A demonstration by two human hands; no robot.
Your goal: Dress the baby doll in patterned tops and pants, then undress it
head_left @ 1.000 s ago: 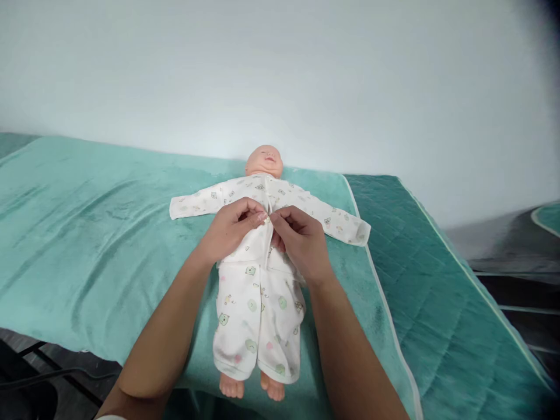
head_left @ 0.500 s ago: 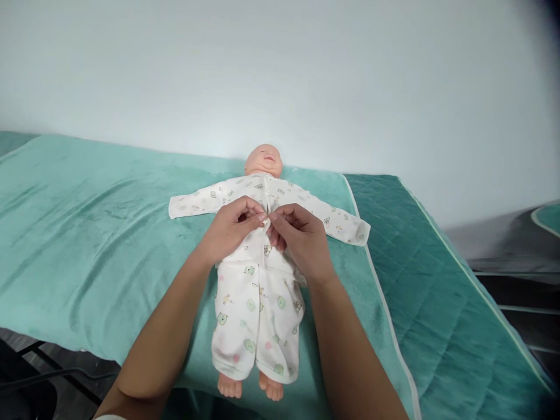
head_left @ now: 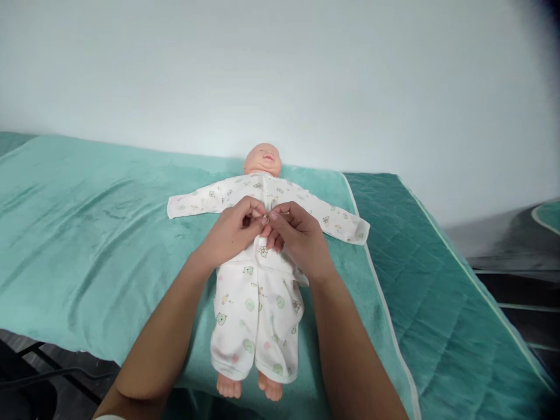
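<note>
A baby doll lies on its back, dressed in a white printed shirt and matching pants. The long sleeves stretch out to both sides, and bare feet show below the pant legs. Over the doll's chest, my left hand pinches the shirt's front edge between thumb and fingers. Close beside it, my right hand pinches the same front opening, the fingertips of both hands nearly touching. Whatever small fastener lies between the fingertips is mostly hidden.
Under the doll spreads a light green blanket with a pale border. A darker green quilted cover lies to the right. Behind stands a white wall. Dark metal bars show at the right edge, and a dark cable at lower left.
Both hands stay at the shirt front. The fingertips have drawn slightly closer together, with the fingers curling further and the cloth below them pulled up a little.
</note>
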